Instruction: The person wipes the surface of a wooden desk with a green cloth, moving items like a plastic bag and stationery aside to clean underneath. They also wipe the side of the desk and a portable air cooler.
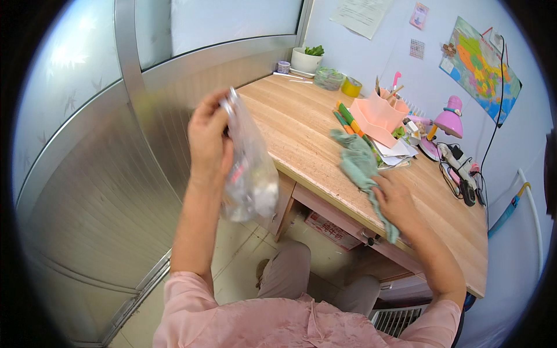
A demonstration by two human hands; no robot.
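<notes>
1 bag [250, 168], 1 cloth [361, 165]

- Left hand [209, 142]: raised ahead of the chest, back of the hand toward the camera, fingers and thumb pinched together at the top.
- Left forearm: bare, rising almost straight up from a pink sleeve at the lower edge; wrist slightly bent.
- Right hand [396, 202]: lower and further right, palm down, fingers curled closed in a grip.
- Right forearm: bare, running up and to the left from the pink sleeve at lower right; wrist straight.
- The two hands are well apart.
</notes>
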